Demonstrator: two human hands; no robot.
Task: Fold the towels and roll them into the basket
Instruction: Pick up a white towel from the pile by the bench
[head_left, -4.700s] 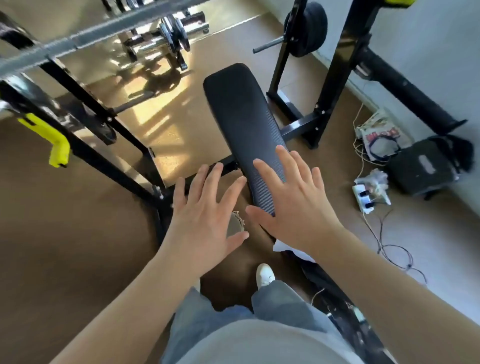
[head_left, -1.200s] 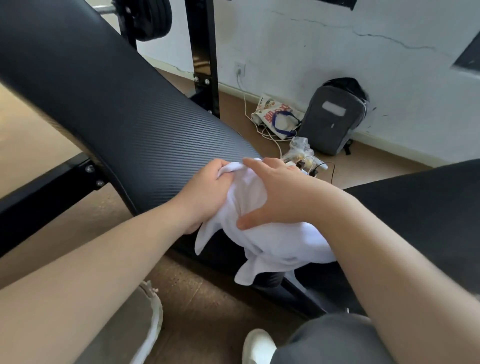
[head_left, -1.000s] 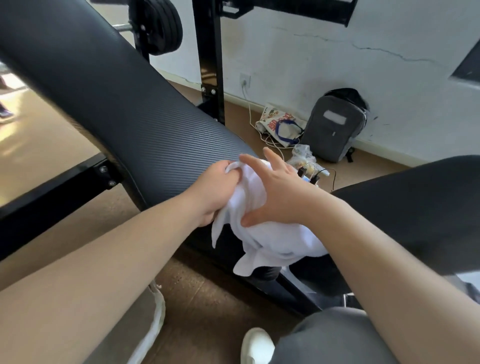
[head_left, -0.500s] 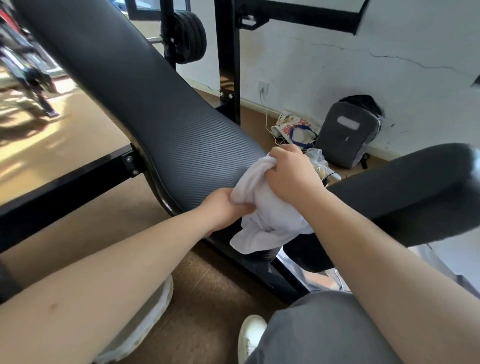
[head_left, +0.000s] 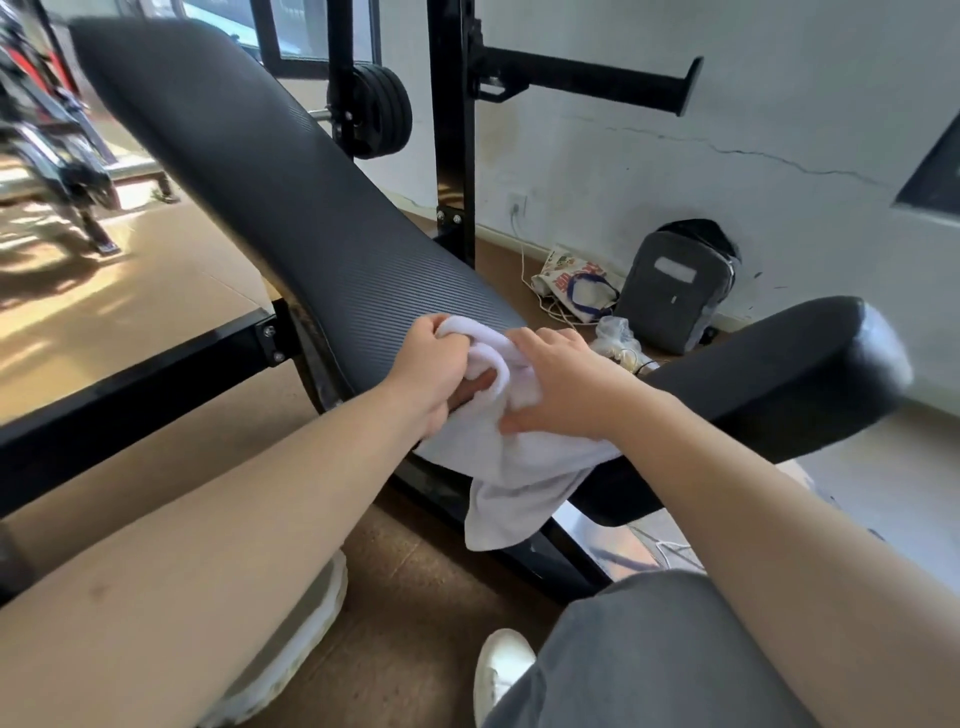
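Head view: a person's left hand (head_left: 427, 373) grips a bunched white towel (head_left: 524, 467) at the near end of a black bench (head_left: 311, 234), the right hand (head_left: 563, 389) clasping it just beside. One flap hangs toward the floor (head_left: 415, 597); a backpack (head_left: 675, 291) sits far right.

Fingertips of left hand (head_left: 426, 371) buried in towel (head_left: 519, 467) folds on bench pad (head_left: 311, 218); white rim (head_left: 311, 629) below pad largely behind forearm, identity unclear; print on bag (head_left: 571, 280) beyond pad illegible.

A black ribbed bench pad (head_left: 311, 223) carries a bunched white towel (head_left: 519, 467), seemingly draped over its lower edge
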